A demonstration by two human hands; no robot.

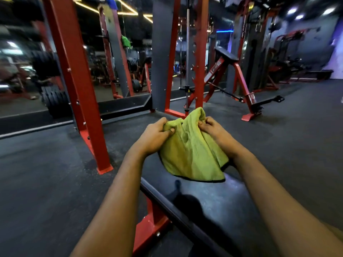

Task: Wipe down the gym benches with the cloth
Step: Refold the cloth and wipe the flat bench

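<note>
The black bench [222, 193] on its red frame [148, 230] bears the cloth [193, 151] at its lower edge.

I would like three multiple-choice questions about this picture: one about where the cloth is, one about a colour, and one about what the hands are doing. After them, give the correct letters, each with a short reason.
1. Where is the cloth?
A. On the floor
B. Inside a bucket
C. Over the black bench pad

2. What colour is the frame under the bench pad?
A. Blue
B. Red
C. White

3. What are the left hand and the right hand doing?
A. Both grip the cloth
B. Only one grips the cloth
C. Both lie flat on the pad

Answers:
1 C: the cloth hangs from the hands, just over the pad.
2 B: the leg below the pad is painted red.
3 A: each hand pinches the upper part of the cloth.
</note>
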